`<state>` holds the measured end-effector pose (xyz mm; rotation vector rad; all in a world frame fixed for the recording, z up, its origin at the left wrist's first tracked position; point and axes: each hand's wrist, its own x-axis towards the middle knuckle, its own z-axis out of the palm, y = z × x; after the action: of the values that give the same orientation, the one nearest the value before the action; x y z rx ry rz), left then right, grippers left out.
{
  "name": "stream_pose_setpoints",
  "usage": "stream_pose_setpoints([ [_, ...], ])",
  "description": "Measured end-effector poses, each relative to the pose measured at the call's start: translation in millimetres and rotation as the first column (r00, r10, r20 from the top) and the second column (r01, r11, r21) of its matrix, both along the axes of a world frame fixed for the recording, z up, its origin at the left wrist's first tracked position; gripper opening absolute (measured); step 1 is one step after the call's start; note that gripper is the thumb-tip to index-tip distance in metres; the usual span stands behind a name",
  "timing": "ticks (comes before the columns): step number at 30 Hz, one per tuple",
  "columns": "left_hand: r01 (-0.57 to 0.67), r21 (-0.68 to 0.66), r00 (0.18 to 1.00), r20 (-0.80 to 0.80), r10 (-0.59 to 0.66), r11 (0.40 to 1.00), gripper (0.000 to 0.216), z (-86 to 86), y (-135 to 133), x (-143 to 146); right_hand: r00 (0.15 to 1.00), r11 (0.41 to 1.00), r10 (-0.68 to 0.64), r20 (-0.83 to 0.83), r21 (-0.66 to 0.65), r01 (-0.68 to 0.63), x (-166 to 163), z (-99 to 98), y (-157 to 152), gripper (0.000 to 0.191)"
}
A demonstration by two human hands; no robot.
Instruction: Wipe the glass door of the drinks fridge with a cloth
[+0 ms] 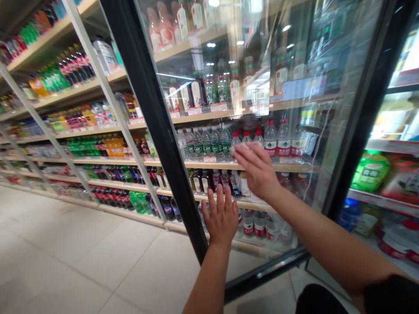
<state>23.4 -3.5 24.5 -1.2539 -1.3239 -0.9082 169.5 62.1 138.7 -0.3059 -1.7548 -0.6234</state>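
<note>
The left hand [221, 218] had its fingers spread open, at the glass door [248, 122]; at one o'clock, nearer the door's middle, the right hand [260, 174] bent over a whitish wad [233, 150], grip unclear. The door stood toward twelve, its long axis eleven-to-five.
</note>
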Motion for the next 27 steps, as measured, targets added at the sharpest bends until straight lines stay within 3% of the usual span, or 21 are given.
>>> stream_pose_setpoints([
  [2, -0.007, -0.006, 1.0, -0.001, 0.007, 1.0, 0.07, 0.7, -1.4, 0.9, 0.99, 0.999, -0.014, -0.138, -0.033, 0.009, 7.3, 11.2, 6.4, 0.053],
  [4, -0.007, -0.008, 1.0, -0.006, 0.007, 1.0, 0.069, 0.9, -2.8, 1.7, 0.981, 0.997, -0.049, -0.187, -0.067, 0.037, 11.7, 0.3, 8.3, 0.053],
  [7, 0.008, -0.003, 1.0, -0.008, -0.008, 1.0, 0.068, -0.1, -3.0, 1.3, 0.996, 0.995, -0.077, -0.046, -0.06, 0.074, 15.7, -41.0, 6.1, 0.054],
  [9, 0.014, -0.004, 1.0, -0.008, -0.014, 1.0, 0.068, -1.3, -1.7, 0.0, 0.991, 0.997, -0.074, 0.109, -0.025, 0.077, 21.2, -57.1, 6.9, 0.052],
  [11, 0.02, -0.011, 1.0, -0.001, -0.02, 1.0, 0.068, -2.3, -0.1, -1.3, 0.988, 0.996, -0.079, 0.129, -0.021, 0.083, 31.1, -50.9, 12.3, 0.051],
  [14, 0.029, -0.017, 1.0, 0.01, -0.029, 0.999, 0.069, -2.6, 1.3, -1.6, 0.99, 0.992, -0.108, -0.092, -0.075, 0.102, 49.8, -23.8, 25.3, 0.052],
  [16, 0.01, -0.019, 1.0, 0.001, -0.01, 1.0, 0.071, -2.0, 1.3, -1.2, 0.968, 0.989, -0.125, -0.216, -0.103, 0.105, 58.9, -21.6, 31.6, 0.053],
  [19, -0.03, -0.011, 0.999, -0.031, 0.03, 0.999, 0.073, -1.2, 1.5, -1.5, 0.966, 0.989, -0.126, -0.225, -0.107, 0.104, 64.2, -53.6, 33.3, 0.059],
  [22, -0.043, -0.008, 0.998, -0.045, 0.043, 0.999, 0.074, -1.0, 2.6, -3.3, 0.993, 0.994, -0.087, -0.077, -0.07, 0.082, 69.3, -79.2, 33.3, 0.063],
  [24, -0.041, -0.007, 0.998, -0.046, 0.041, 0.999, 0.074, -1.0, 3.5, -4.4, 0.997, 0.996, -0.066, -0.039, -0.058, 0.064, 77.5, -69.5, 37.3, 0.062],
  [27, -0.032, -0.003, 0.999, -0.037, 0.032, 0.999, 0.076, -1.2, 3.9, -4.7, 0.978, 0.99, -0.108, -0.176, -0.105, 0.091, 91.9, -36.8, 47.9, 0.055],
])
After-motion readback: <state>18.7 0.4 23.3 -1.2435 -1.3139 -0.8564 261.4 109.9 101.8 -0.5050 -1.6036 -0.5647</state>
